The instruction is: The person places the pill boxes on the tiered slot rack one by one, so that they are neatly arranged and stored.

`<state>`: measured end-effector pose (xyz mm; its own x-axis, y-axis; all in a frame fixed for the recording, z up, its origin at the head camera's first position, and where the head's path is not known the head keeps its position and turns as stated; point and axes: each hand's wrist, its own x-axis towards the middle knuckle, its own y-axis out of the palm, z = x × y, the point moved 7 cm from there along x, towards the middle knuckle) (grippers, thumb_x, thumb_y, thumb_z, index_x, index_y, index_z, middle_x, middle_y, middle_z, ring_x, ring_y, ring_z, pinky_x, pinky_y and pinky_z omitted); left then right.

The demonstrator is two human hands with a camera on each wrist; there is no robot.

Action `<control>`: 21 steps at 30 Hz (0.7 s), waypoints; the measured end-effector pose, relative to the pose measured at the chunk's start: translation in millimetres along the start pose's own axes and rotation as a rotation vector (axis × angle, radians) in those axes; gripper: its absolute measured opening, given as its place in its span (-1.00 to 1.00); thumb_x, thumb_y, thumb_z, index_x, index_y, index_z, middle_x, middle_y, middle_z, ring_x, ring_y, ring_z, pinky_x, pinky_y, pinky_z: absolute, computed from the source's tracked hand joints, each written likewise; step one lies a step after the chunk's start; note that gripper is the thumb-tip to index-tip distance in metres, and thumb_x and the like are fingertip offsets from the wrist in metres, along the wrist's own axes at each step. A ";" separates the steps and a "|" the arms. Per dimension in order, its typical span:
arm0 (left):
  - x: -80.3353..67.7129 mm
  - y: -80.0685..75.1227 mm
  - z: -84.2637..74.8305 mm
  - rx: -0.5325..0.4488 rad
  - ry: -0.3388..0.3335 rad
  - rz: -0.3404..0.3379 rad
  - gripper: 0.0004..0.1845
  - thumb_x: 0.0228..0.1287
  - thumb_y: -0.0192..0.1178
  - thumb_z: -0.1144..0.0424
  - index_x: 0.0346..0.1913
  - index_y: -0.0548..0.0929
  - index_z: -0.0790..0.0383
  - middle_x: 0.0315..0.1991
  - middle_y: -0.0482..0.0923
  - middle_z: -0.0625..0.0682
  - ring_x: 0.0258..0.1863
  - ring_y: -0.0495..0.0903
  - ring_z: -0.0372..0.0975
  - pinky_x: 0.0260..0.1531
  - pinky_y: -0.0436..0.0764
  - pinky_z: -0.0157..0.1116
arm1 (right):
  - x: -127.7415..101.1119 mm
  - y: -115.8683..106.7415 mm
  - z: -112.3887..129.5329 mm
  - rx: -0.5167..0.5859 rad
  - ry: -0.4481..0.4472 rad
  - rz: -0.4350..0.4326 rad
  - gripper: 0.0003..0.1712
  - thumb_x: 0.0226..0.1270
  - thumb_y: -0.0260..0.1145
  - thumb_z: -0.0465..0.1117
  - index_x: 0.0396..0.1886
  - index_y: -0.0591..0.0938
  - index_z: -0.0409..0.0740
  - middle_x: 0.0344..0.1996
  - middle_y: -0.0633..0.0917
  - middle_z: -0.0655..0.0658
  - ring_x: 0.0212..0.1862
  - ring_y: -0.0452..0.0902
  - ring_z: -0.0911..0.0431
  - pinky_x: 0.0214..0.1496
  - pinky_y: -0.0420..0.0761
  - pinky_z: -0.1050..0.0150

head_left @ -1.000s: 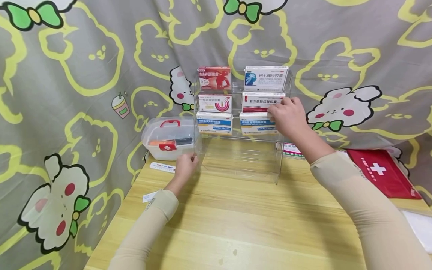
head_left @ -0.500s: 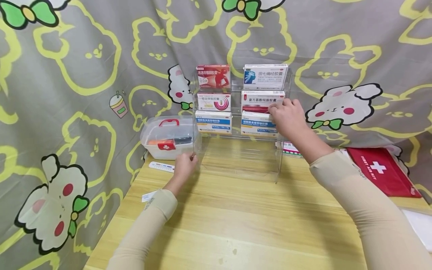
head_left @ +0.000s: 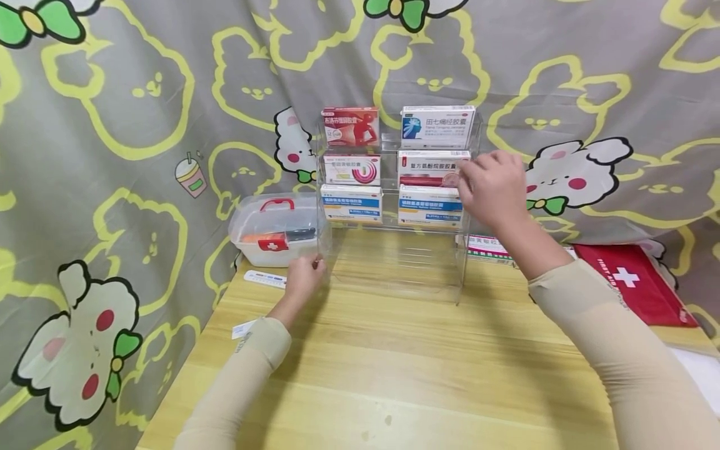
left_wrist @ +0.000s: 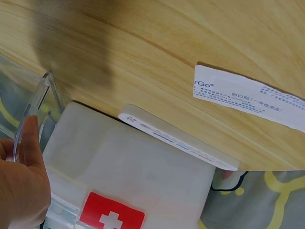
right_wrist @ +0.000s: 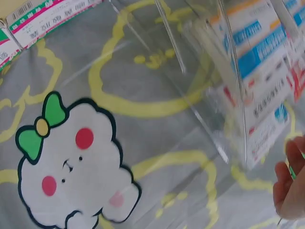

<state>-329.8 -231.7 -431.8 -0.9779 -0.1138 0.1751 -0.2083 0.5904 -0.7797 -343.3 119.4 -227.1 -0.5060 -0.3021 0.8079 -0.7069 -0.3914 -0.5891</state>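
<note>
Clear acrylic three-tier display rack (head_left: 394, 262) stands at the far middle of the light wooden desk (head_left: 405, 375), against a grey curtain printed with yellow bear outlines and white rabbits (head_left: 140, 94). Six medicine boxes fill its tiers, two per level; the white box with a red band (head_left: 430, 167) sits on the right of the middle tier, above a blue-and-white box (head_left: 430, 206). The right hand (head_left: 495, 187) is raised just beside the rack's right edge, fingers loosely bent near the white and red box, holding nothing; whether a fingertip touches it cannot be told. The left hand (head_left: 304, 275) rests at the rack's near left corner, its thumb (left_wrist: 31, 143) pressed against the clear edge, fingers lightly curled round the panel. Just left of the rack sits a translucent plastic first-aid case with a red handle (head_left: 275, 228), with a slim white thermometer case (head_left: 267, 279) in front of it and a white paper strip (left_wrist: 248, 98) nearer. A red first-aid pouch with a white cross (head_left: 635, 284) lies at the far right.
</note>
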 end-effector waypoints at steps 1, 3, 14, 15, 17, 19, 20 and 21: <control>-0.5 -1.3 0.8 -0.004 0.004 -0.004 -0.83 0.23 0.07 0.34 -0.45 0.62 0.27 -0.55 0.56 0.07 -0.52 0.44 -0.17 -0.46 0.48 -0.28 | 1.5 -6.5 -4.8 0.022 0.025 -0.053 -0.70 0.27 0.07 -0.19 -0.23 0.70 -0.18 -0.37 0.68 -0.25 -0.19 0.44 -0.20 -0.15 0.35 -0.09; -1.6 -3.9 2.8 -0.005 0.010 -0.014 -0.81 0.23 0.06 0.34 -0.52 0.58 0.25 -0.59 0.51 0.06 -0.55 0.41 -0.17 -0.49 0.44 -0.29 | 3.0 -16.1 -17.6 0.076 0.091 -0.152 -0.71 0.24 0.08 -0.23 -0.28 0.71 -0.21 -0.41 0.67 -0.27 -0.23 0.44 -0.22 -0.15 0.34 -0.12; -15.5 -19.2 18.5 0.029 0.023 -0.036 -0.82 0.20 0.08 0.35 -0.50 0.62 0.27 -0.56 0.59 0.10 -0.57 0.44 -0.15 -0.52 0.46 -0.27 | -50.5 22.6 -102.5 0.262 0.482 0.167 -0.45 0.43 -0.15 -0.06 -0.23 0.66 -0.37 -0.17 0.58 -0.40 -0.03 0.38 -0.30 0.08 0.28 -0.15; -15.3 -21.0 19.4 0.037 0.022 -0.036 -0.82 0.21 0.07 0.34 -0.49 0.62 0.28 -0.55 0.59 0.10 -0.56 0.44 -0.14 -0.51 0.47 -0.26 | -58.8 31.0 -109.2 0.248 0.523 0.262 -0.40 0.44 -0.23 -0.03 -0.26 0.63 -0.38 -0.17 0.55 -0.42 -0.04 0.37 -0.32 0.05 0.29 -0.16; -14.8 -24.2 21.4 0.052 0.013 -0.032 -0.82 0.22 0.07 0.34 -0.47 0.63 0.29 -0.54 0.59 0.11 -0.54 0.44 -0.13 -0.49 0.47 -0.25 | -76.8 46.1 -120.5 0.213 0.581 0.425 -0.38 0.42 -0.29 -0.02 -0.34 0.59 -0.36 -0.20 0.53 -0.42 -0.08 0.37 -0.31 -0.05 0.32 -0.15; -14.6 -26.9 22.3 0.060 0.002 -0.026 -0.83 0.22 0.09 0.34 -0.44 0.65 0.31 -0.52 0.60 0.12 -0.53 0.45 -0.12 -0.47 0.48 -0.23 | -94.2 57.2 -129.5 0.175 0.612 0.536 -0.46 0.39 -0.24 -0.05 -0.25 0.58 -0.34 -0.18 0.55 -0.41 -0.09 0.36 -0.31 -0.07 0.33 -0.15; -14.2 -27.6 22.3 0.063 0.002 -0.021 -0.83 0.23 0.09 0.34 -0.42 0.66 0.32 -0.52 0.61 0.13 -0.53 0.45 -0.12 -0.47 0.48 -0.24 | -102.3 61.0 -133.9 0.154 0.624 0.573 -0.50 0.37 -0.19 -0.07 -0.24 0.58 -0.33 -0.20 0.56 -0.40 -0.10 0.35 -0.31 -0.09 0.33 -0.14; -13.7 -28.0 21.7 0.062 0.005 -0.017 -0.83 0.23 0.09 0.34 -0.40 0.67 0.32 -0.51 0.62 0.13 -0.53 0.46 -0.13 -0.47 0.48 -0.24 | -110.0 65.1 -138.5 0.141 0.638 0.614 -0.53 0.34 -0.16 -0.09 -0.22 0.60 -0.31 -0.22 0.58 -0.39 -0.11 0.35 -0.30 -0.11 0.32 -0.13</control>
<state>-310.8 -264.0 -425.4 -0.9743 -0.1188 0.1915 -0.2252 0.5382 -0.8122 -402.1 247.5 -352.2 -0.9832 0.0311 0.1801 -0.1755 -0.4358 -0.8828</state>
